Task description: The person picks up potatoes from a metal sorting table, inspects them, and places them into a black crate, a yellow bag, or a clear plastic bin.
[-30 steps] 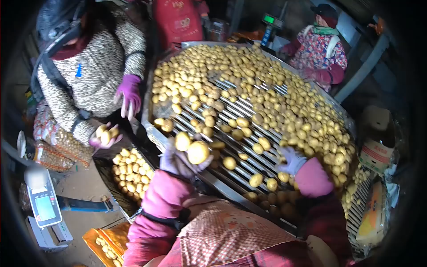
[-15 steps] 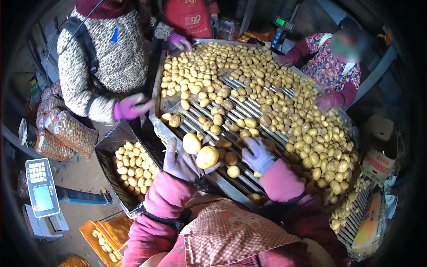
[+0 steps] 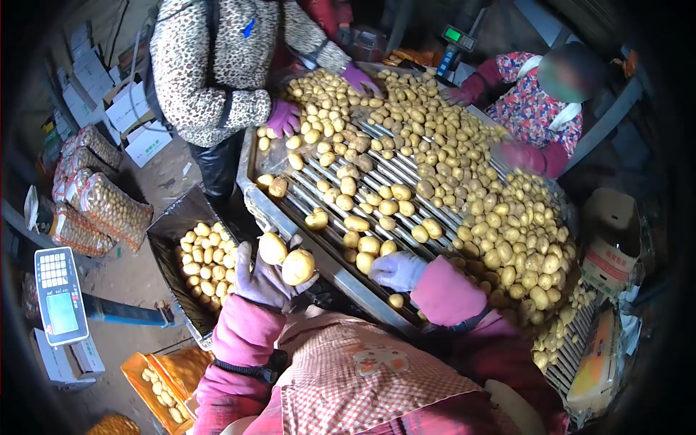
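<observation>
My left hand, in a pale lavender glove, cradles two large potatoes: one potato near the thumb and another potato across the fingers. It is in front of the metal frame of the sorting table, beside a black-lined crate of potatoes. Over the metal rollers is my gloved right hand, back upward and fingers curled down, so whatever is under them is hidden. Just beyond it lie loose potatoes.
Potatoes are heaped along the table's right and far sides. Co-workers' gloved hands work at the far left and right edges. A scale display, an orange bag, filled net sacks and a cardboard box surround the table.
My left hand has moved left and down with its two potatoes, toward the crate. My right hand has drawn closer, its fingers now curled. The left co-worker's hands have shifted onto the table's potatoes.
</observation>
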